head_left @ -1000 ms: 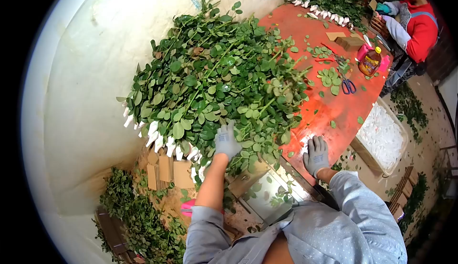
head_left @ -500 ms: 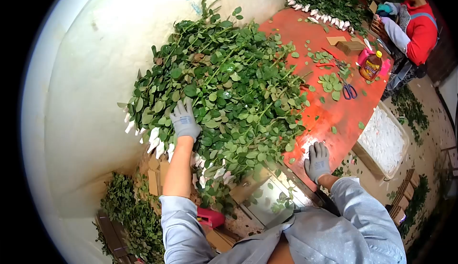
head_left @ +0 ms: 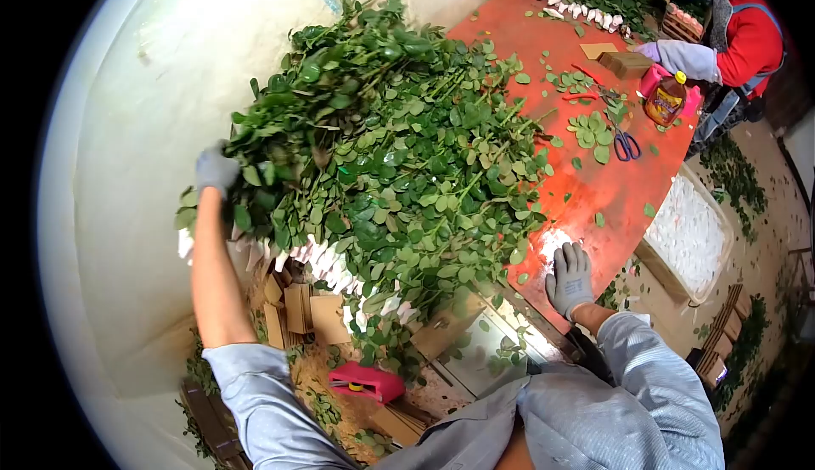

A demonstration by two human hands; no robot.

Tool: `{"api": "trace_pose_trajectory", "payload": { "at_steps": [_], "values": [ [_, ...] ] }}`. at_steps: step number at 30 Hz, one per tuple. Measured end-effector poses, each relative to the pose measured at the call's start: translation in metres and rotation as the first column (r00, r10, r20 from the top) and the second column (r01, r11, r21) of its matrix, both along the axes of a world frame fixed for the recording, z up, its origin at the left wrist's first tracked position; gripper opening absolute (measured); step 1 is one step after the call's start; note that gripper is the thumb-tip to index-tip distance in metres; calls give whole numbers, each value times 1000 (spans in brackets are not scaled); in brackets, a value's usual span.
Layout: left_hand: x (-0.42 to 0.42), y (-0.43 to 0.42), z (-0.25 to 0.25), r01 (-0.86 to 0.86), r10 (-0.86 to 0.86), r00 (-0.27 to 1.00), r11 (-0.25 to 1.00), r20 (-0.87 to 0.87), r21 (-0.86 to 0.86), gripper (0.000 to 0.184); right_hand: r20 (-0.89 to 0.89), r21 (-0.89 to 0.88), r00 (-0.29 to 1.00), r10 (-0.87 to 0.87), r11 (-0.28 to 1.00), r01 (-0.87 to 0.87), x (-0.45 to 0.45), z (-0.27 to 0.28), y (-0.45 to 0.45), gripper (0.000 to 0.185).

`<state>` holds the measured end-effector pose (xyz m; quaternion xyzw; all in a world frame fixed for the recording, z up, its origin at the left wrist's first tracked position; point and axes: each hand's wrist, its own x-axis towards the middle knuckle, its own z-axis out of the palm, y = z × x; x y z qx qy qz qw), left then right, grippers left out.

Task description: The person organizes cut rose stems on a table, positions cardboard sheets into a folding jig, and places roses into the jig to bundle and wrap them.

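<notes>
A big heap of leafy green stems covers the left part of the red table, with white-wrapped ends along its lower left edge. My left hand, in a grey glove, is at the heap's far left edge, beside the pale wall; its fingers are blurred and partly hidden by leaves. My right hand, also gloved in grey, lies flat on the table's near edge with its fingers stretched out and nothing in them.
Blue-handled scissors, a bottle and cardboard pieces lie on the table. A person in red stands at the back right. A bin of white pieces is beside the table; a pink tool sits below the heap.
My left hand has moved left along the heap's edge, and the upper left stems have shifted and blurred. My right hand stays in place. The other person's arm has come down toward the table.
</notes>
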<state>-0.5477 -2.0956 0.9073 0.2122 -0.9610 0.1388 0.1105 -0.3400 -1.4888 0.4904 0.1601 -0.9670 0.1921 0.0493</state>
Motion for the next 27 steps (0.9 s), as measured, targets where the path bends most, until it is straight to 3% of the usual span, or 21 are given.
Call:
{"api": "trace_pose_trajectory", "payload": {
  "at_steps": [3, 5, 7, 9, 12, 15, 16, 18, 19, 21, 22, 23, 25, 27],
  "values": [
    [7, -14, 23, 9, -4, 1000, 987, -31, 159, 41, 11, 4, 1000, 8, 1000, -8, 1, 1, -2, 68],
    [6, -51, -7, 46, -40, 996, 997, -82, 68, 38, -7, 27, 1000, -10, 1000, 10, 0, 1, -3, 68],
    [6, -74, -53, -19, 23, 999, 994, -37, 106, 42, -4, 27, 1000, 0, 1000, 0, 1, 1, -3, 68],
    [17, -65, -91, -63, 56, 997, 983, 45, 171, 47, 15, 44, 1000, -5, 999, 4, 1, 1, -2, 68],
    [31, -23, -114, -88, 84, 995, 992, 57, 85, 65, 26, 40, 1000, 2, 999, -3, 1, 1, -2, 67],
    [36, -12, -107, 70, -80, 995, 986, 64, 153, 81, 21, 56, 1000, -8, 998, 7, 0, 4, -4, 67],
    [40, -13, -101, 67, -78, 995, 986, 65, 151, 81, 23, 54, 1000, -6, 999, 4, 1, 4, -4, 67],
    [47, -10, -88, 295, -298, 954, 936, -13, 190, 87, 13, 41, 1000, -4, 999, 3, 0, 5, -4, 67],
    [51, -7, -82, 292, -296, 955, 937, -12, 191, 87, 14, 42, 1000, -1, 999, 0, 1, 5, -4, 67],
    [58, 10, -69, 363, -362, 930, 932, -67, 6, 89, 4, 53, 1000, 1, 999, -1, 1, 5, -3, 67],
    [67, 40, -56, 382, -386, 919, 922, -82, -62, 84, 5, 55, 1000, 5, 998, -5, 0, 5, -2, 67],
    [76, 71, -53, 466, -496, 853, 864, -159, -192, 67, 11, 63, 1000, -1, 998, 1, 0, 5, -2, 67],
    [89, 118, -62, 658, -651, 744, 753, -153, -8, 47, 21, 63, 1000, -17, 998, 16, 1, 4, -6, 67],
    [90, 132, -112, 688, -718, 696, 674, 21, 270, 32, 32, 64, 999, -13, 998, 11, 1, 8, -4, 66]
  ]
}}
